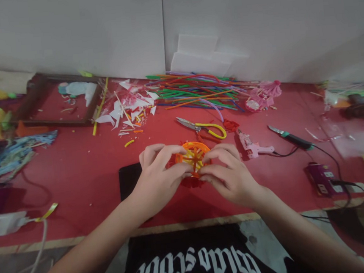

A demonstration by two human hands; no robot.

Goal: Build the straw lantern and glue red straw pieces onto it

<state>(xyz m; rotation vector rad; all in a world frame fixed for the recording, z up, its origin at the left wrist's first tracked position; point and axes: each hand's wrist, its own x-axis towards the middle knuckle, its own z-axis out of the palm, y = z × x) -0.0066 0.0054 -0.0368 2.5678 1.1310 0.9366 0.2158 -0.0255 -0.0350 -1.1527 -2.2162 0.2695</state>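
Note:
An orange and yellow round openwork craft piece [195, 152], with red bits around its rim, is between my hands just above the red table. My left hand [161, 172] pinches its left side with thumb and fingers. On the opposite side, my right hand [229, 170] grips the rim with thumb and forefinger. Under my left wrist lies a dark flat phone-like slab [129, 181], partly covered. Yellow-handled scissors [202, 127] rest beyond the craft piece, beside a small red clump [231, 125]. A pink glue gun [253, 146] lies to the right of my right hand.
Colourful pipe cleaners [197, 90] are heaped along the wall, with white scraps [119, 110] to their left. A brown frame [59, 121] lies farther left. At right are a corded knife-like tool [292, 138] and a purple power box [324, 179]. A white plug [6, 224] sits front left.

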